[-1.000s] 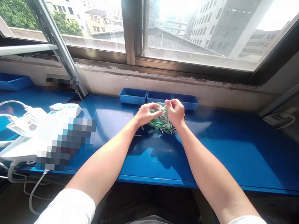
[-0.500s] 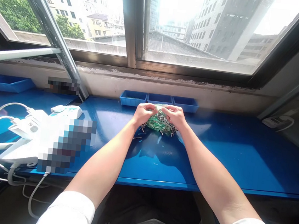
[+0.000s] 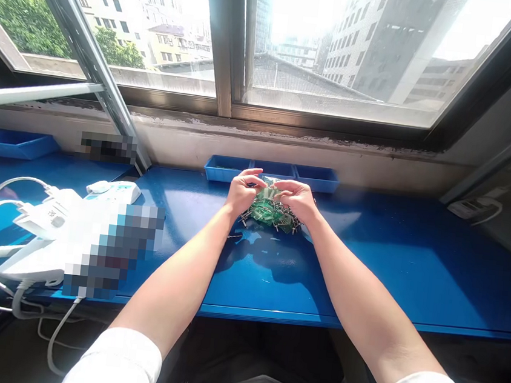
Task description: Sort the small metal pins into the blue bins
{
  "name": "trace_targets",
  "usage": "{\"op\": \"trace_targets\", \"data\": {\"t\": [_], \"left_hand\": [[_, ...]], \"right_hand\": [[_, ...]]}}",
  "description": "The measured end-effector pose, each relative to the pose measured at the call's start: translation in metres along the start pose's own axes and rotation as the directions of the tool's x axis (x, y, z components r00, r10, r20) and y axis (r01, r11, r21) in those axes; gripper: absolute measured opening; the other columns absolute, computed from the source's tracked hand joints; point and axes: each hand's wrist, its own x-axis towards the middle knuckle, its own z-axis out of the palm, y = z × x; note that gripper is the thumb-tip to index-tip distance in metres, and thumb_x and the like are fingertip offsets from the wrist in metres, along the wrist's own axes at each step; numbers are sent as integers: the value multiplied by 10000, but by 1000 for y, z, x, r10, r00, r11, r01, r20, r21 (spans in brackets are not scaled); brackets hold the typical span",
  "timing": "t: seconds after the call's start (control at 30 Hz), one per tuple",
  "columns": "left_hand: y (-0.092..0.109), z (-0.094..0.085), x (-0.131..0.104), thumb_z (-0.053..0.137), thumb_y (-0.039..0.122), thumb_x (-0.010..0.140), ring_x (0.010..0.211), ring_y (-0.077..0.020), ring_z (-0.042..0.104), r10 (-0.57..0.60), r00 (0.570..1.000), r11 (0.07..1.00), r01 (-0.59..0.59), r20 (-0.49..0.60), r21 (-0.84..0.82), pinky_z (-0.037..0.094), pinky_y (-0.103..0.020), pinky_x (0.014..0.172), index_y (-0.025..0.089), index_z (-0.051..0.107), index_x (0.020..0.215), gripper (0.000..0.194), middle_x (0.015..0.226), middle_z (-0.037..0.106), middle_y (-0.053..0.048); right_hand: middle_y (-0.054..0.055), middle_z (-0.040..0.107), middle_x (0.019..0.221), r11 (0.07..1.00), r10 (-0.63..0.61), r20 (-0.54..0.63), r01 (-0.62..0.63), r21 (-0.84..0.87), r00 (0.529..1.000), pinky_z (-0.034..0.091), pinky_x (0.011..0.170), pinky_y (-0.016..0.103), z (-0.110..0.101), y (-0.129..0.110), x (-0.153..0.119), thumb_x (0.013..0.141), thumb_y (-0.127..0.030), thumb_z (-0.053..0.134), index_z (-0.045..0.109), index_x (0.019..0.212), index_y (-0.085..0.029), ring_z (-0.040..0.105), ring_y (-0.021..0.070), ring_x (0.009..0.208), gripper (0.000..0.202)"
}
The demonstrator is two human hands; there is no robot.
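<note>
Green plastic (image 3: 264, 212), between both hands (image 3: 242, 194)

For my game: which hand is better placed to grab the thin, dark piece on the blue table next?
Probably the left hand: the thin piece lies nearer it than the right hand; both are at crumpled green plastic.

Blue workbench (image 3: 413, 257) against pale wall (image 3: 178, 144); flaking paint (image 3: 176, 121) along its top. Dark-framed window (image 3: 228, 48) above; buildings (image 3: 358, 38) and green trees (image 3: 19, 8) outside. Slotted metal upright (image 3: 82, 36) at left. Bright daylight; sunlit patches (image 3: 186, 199) on workbench.
</note>
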Motion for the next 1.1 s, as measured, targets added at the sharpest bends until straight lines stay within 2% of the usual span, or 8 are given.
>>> {"op": "trace_targets", "data": {"t": [0.13,0.23,0.43,0.6,0.73,0.83,0.97,1.1], "left_hand": [[2,1,0,691,233,647,975,-220,617,-41,999,999,41,36,-16,482,-358,886,179,710,742,111,1041,680,-55],[2,4,-1,724,304,647,811,-181,629,-90,993,994,94,77,-51,491,-326,796,155,680,769,198,841,691,-45],[10,7,-5,720,320,674,667,-129,604,-108,983,986,124,145,-107,473,-258,656,188,572,1063,437,716,660,2],[15,8,-9,676,276,714,760,-134,618,2,995,1000,-3,95,16,468,-256,708,233,529,1145,457,785,652,9],[13,10,-9,634,283,748,804,-152,612,47,993,996,-55,105,67,472,-279,755,192,649,961,231,847,676,-28],[11,11,-7,626,306,757,831,-168,611,29,994,996,-37,103,76,475,-291,781,168,692,886,201,906,694,-51],[8,6,-1,638,324,752,835,-176,612,-35,999,996,34,11,85,478,-309,808,158,684,1002,303,939,695,-62],[0,-7,7,647,314,748,975,-205,596,-58,995,988,70,-83,139,459,-337,908,155,620,1136,421,1073,653,-86]], "right_hand": [[39,691,730,999,-8,-8,7,-48,1000,406,488,241,1,-3,-1,597,-384,730,694,897,-162,604,141,571,374],[21,644,619,992,-21,-69,12,-129,997,397,473,245,2,-5,-2,680,-535,657,670,763,-166,549,120,497,378],[-38,472,437,970,-42,-162,1,-244,986,301,435,234,2,-7,-1,706,-582,622,567,560,-173,361,68,404,437],[-32,477,418,972,-43,-172,2,-235,984,305,452,237,4,-7,-1,742,-558,601,559,533,-168,361,69,401,444],[-35,469,408,977,-35,-196,-8,-213,980,300,449,240,5,-7,-1,730,-590,600,590,577,-169,351,74,395,448],[-35,465,416,979,-27,-207,-16,-205,978,307,450,246,5,-6,1,720,-640,577,613,614,-173,351,81,396,481],[-27,501,466,986,-12,-247,-29,-162,969,317,445,247,3,-2,5,726,-683,532,651,717,-175,359,84,401,522],[-26,516,478,981,-26,-263,-26,-190,964,336,460,245,0,1,7,738,-670,529,655,736,-181,379,89,413,506]]}}
